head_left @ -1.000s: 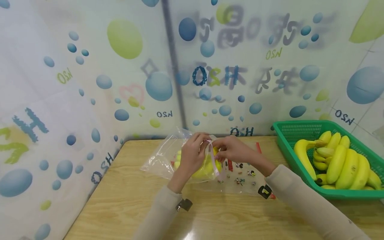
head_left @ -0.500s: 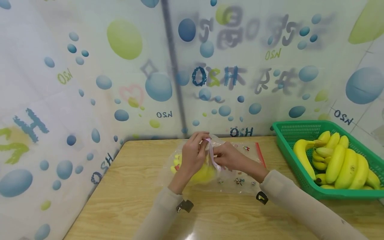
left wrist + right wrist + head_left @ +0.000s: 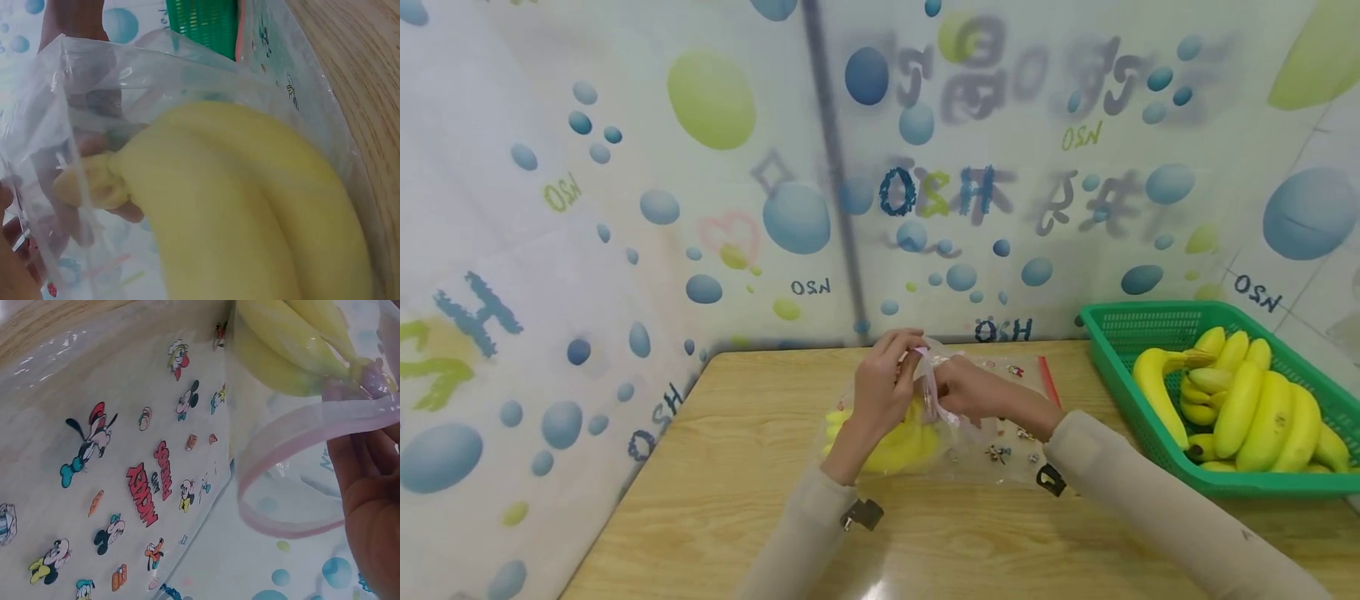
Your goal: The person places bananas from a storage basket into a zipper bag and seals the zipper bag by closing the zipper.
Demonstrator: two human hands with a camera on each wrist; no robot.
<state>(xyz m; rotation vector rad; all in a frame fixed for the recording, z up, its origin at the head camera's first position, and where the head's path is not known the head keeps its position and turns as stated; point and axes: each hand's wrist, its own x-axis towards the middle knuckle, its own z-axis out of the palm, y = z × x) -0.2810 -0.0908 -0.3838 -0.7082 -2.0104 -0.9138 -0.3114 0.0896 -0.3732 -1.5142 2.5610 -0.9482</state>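
A bunch of bananas (image 3: 904,443) sits inside a clear plastic bag (image 3: 147,69) with a pale pink zip strip (image 3: 281,434) along its mouth. At the top of that mouth my left hand (image 3: 886,387) pinches the rim; only a bit of this hand shows at the left edge of the left wrist view. My right hand (image 3: 976,388) reaches in past the strip. Seen through the plastic in the left wrist view, its fingers are around the banana stem (image 3: 94,181). The head view hides those fingertips behind the strip and the bag.
A flat clear bag with cartoon prints (image 3: 112,481) and a red zip edge (image 3: 1049,383) lies on the wooden table (image 3: 737,500), below and right of the hands. To the right stands a green basket (image 3: 1112,333) with several bananas (image 3: 1273,417). A patterned sheet backs the table.
My right hand has gone from the bag's rim to inside its mouth. The plastic that flared out on the left has drawn in around the bananas. My left hand has barely moved.
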